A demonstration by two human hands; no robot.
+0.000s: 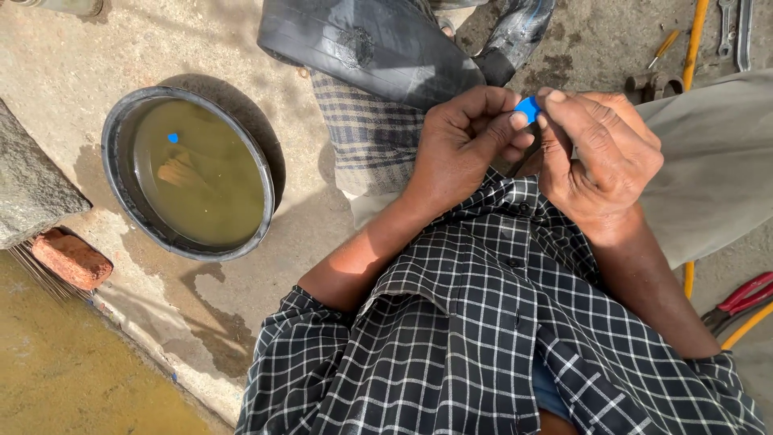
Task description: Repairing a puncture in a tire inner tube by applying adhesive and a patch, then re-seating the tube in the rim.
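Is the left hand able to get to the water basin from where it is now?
Probably yes. The left hand is busy pinching a small blue piece together with the right hand, but only bare concrete lies between it and the basin.

There is a single view, taken from a camera worn on the person's head. It looks almost straight down over the checked shirt (499,322) onto the concrete floor (201,48). It sits close: the forearms and the left hand (467,145) and right hand (600,161) fill the middle of the frame. The floor runs out to every edge, with a water basin (121,193) at the left and tools near the right edge. With no second view, nothing is shared.
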